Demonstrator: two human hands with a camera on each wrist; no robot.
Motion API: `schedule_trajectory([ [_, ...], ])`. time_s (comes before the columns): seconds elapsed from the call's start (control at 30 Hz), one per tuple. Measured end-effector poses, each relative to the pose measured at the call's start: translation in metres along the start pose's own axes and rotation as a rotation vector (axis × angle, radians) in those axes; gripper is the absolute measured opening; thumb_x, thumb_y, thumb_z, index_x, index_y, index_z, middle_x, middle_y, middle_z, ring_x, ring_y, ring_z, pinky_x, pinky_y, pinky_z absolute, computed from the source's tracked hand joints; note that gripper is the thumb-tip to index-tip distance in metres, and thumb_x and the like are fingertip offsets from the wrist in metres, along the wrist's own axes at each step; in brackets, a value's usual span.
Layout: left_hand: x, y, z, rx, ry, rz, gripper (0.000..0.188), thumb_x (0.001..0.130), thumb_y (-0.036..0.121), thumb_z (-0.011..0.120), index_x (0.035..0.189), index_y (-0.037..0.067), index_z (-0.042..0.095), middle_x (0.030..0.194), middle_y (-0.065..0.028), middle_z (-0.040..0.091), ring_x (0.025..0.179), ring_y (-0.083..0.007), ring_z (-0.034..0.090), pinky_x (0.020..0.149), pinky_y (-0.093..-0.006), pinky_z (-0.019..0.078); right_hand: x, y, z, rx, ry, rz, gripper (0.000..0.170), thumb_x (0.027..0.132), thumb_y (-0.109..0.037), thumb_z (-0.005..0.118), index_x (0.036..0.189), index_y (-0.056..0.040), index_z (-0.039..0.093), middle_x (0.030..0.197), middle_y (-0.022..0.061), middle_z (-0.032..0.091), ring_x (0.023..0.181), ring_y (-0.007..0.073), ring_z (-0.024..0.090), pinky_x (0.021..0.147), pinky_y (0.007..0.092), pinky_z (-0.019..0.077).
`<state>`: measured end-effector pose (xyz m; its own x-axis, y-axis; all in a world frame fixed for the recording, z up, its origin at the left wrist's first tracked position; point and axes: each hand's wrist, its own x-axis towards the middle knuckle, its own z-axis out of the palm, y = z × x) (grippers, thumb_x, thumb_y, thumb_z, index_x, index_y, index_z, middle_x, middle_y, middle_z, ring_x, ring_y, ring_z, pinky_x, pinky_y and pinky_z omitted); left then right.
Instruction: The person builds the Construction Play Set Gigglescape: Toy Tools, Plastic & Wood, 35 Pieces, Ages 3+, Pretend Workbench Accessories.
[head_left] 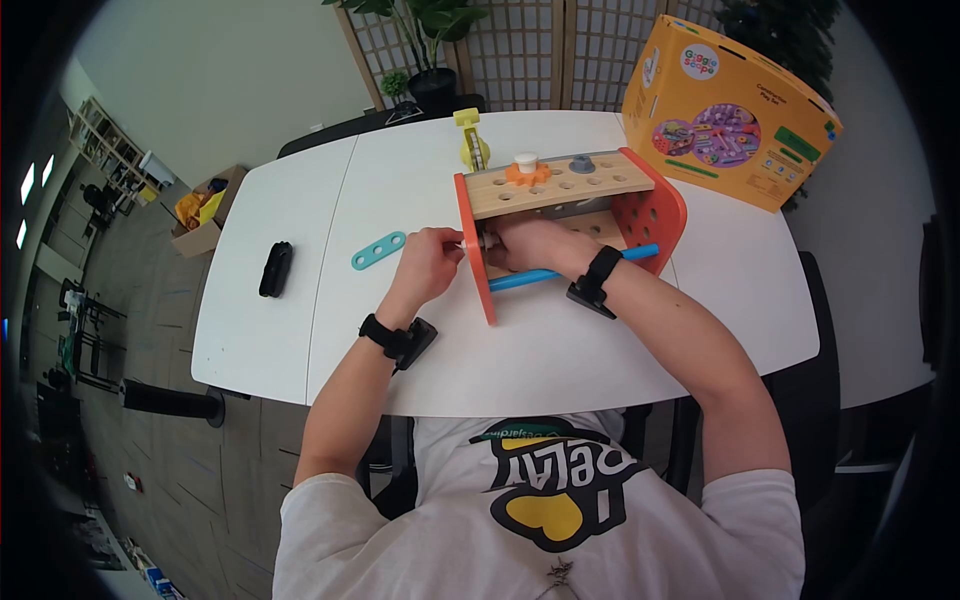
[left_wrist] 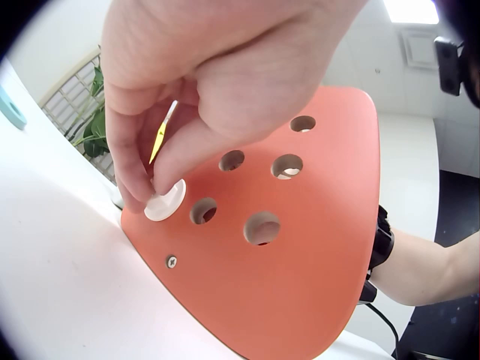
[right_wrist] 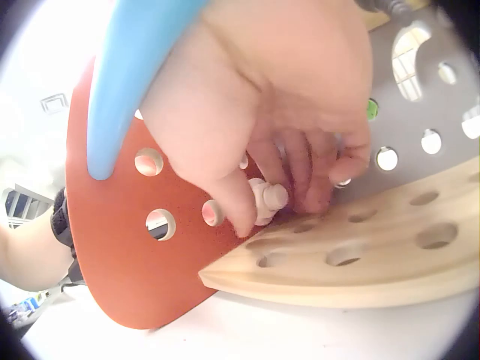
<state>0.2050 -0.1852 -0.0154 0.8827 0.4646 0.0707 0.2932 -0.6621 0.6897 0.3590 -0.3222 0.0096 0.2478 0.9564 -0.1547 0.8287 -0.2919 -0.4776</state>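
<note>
A toy workbench [head_left: 575,187] with wooden shelves stands in front of me. Outside its red left side panel [left_wrist: 300,277], my left hand [head_left: 428,268] pinches a white bolt [left_wrist: 174,201] whose round head lies close against the panel, near a lower corner. My right hand [head_left: 540,245] reaches inside the workbench, past the blue rod [head_left: 525,280]. In the right wrist view its thumb and fingers close around a white piece [right_wrist: 271,199] on the inner face of that panel, just above the wooden lower shelf [right_wrist: 390,259]. The fingers partly hide this white piece.
An orange gear [head_left: 527,175] with a white knob and a grey piece [head_left: 581,164] sit on the top shelf. A yellow toy [head_left: 472,140] stands behind. Left lie a teal strip with holes [head_left: 378,251] and a black case [head_left: 276,269]. A yellow box [head_left: 735,110] stands back right.
</note>
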Motion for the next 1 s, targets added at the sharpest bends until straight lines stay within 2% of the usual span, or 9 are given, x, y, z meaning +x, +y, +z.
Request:
schedule_trajectory([
  [0.07,-0.001,0.003,-0.001,0.002,-0.003,-0.006,0.025,0.088,-0.001,0.066,0.111,-0.004,0.075,0.096,-0.025,0.075,0.084,-0.0348,0.074,0.08,-0.0387,0.0585,0.006,0.009,0.012,-0.008,0.07,-0.093,0.025,0.09,-0.019,0.072,0.108,-0.0012,0.07,0.101,0.0187,0.072,0.09,0.0341,0.071,0.082,0.0428,0.0568],
  [0.17,-0.001,0.003,-0.001,0.008,-0.003,-0.008,0.025,0.088,-0.001,0.066,0.111,-0.004,0.075,0.096,-0.0251,0.075,0.084,-0.0356,0.074,0.08,-0.039,0.0585,0.005,0.006,0.006,-0.065,-0.034,-0.021,0.026,0.089,-0.017,0.072,0.11,-0.0018,0.07,0.106,0.0193,0.073,0.095,0.0345,0.071,0.085,0.0417,0.0565],
  [0.27,0.0,-0.001,-0.001,0.013,0.003,0.009,0.025,0.088,-0.001,0.066,0.111,-0.003,0.075,0.096,-0.0251,0.075,0.084,-0.0365,0.074,0.08,-0.0395,0.0584,-0.004,-0.002,-0.003,0.006,0.029,0.035,0.03,0.087,-0.01,0.07,0.115,0.0007,0.069,0.119,0.0211,0.07,0.111,0.0359,0.068,0.094,0.0414,0.0568],
  [0.47,-0.001,0.001,-0.001,0.022,0.004,0.006,0.025,0.088,-0.001,0.066,0.111,-0.004,0.075,0.095,-0.0251,0.075,0.085,-0.0368,0.074,0.081,-0.0397,0.0585,-0.006,-0.003,-0.006,-0.016,0.026,0.04,0.03,0.087,-0.006,0.067,0.117,0.0004,0.068,0.117,0.0215,0.07,0.11,0.0371,0.068,0.091,0.0433,0.0574],
  [0.67,0.0,-0.001,0.001,0.013,-0.001,0.003,0.025,0.088,0.0,0.066,0.111,-0.004,0.075,0.095,-0.0246,0.076,0.084,-0.0362,0.074,0.08,-0.0394,0.0586,-0.01,-0.008,-0.009,0.048,0.053,0.039,0.027,0.088,-0.005,0.064,0.114,0.0007,0.068,0.111,0.0221,0.071,0.105,0.0373,0.069,0.089,0.0433,0.0577],
  [0.77,-0.001,0.003,-0.001,0.023,-0.002,-0.004,0.025,0.088,0.0,0.066,0.111,-0.003,0.075,0.094,-0.0245,0.076,0.084,-0.0358,0.074,0.08,-0.0393,0.0586,0.001,0.008,0.006,0.059,0.124,-0.034,0.018,0.087,-0.01,0.07,0.102,0.0003,0.067,0.094,0.0186,0.07,0.088,0.0334,0.07,0.079,0.0426,0.0562],
  [0.87,-0.001,0.003,-0.001,0.043,-0.002,-0.005,0.025,0.088,-0.001,0.066,0.111,-0.004,0.075,0.094,-0.0245,0.076,0.083,-0.0356,0.074,0.08,-0.0391,0.0586,0.007,0.013,0.011,0.001,0.049,-0.059,0.02,0.087,-0.011,0.07,0.104,0.0001,0.068,0.096,0.0185,0.071,0.089,0.0337,0.07,0.08,0.0424,0.0565],
  [1.0,-0.002,0.007,-0.002,0.041,-0.002,-0.005,0.025,0.088,-0.001,0.066,0.111,-0.004,0.075,0.094,-0.0247,0.075,0.083,-0.0358,0.074,0.08,-0.0392,0.0586,0.01,0.02,0.019,-0.031,0.077,-0.089,0.026,0.088,-0.012,0.071,0.11,-0.0008,0.068,0.097,0.0182,0.071,0.089,0.0333,0.07,0.081,0.0419,0.0563],
])
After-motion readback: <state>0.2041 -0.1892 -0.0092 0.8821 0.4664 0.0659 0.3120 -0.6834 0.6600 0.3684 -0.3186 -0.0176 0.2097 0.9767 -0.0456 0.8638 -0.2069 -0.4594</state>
